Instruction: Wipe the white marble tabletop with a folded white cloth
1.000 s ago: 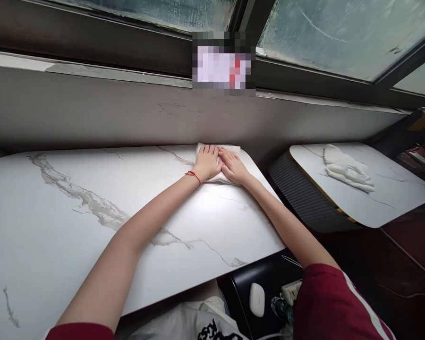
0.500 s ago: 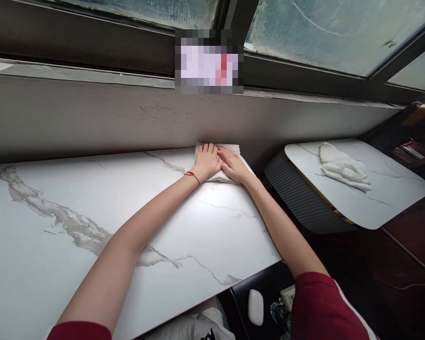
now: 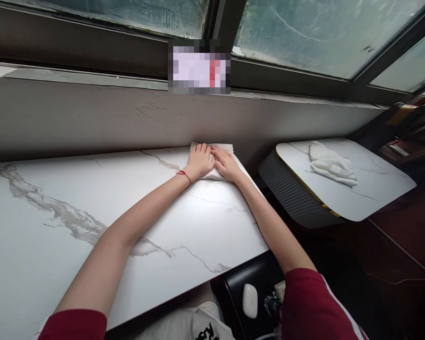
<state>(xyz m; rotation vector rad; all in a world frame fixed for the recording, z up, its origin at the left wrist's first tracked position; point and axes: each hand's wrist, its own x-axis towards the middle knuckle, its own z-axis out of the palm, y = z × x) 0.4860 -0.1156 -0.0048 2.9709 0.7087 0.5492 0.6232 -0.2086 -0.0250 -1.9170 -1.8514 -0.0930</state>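
A folded white cloth (image 3: 219,174) lies at the far right corner of the white marble-patterned table (image 3: 212,226). Flat on top of it rests my left hand (image 3: 200,160), its fingers stretched toward the wall and a red string bracelet on the wrist. My right hand (image 3: 226,163) lies beside it on the cloth, fingers extended to the left and touching or nearly touching my left hand. Both palms press down, so the middle of the cloth is hidden.
A wall (image 3: 109,113) with a window ledge borders the table's far edge. To the right stands a second marble-patterned table (image 3: 378,182) bearing a crumpled white towel (image 3: 331,164). Below the near edge, a white case (image 3: 250,301) and a bottle (image 3: 272,306) sit on a black seat (image 3: 233,283).
The view has shifted slightly, so the scene sits a little farther left. Both hands stay on the cloth at the same corner, with no clear movement over the table.
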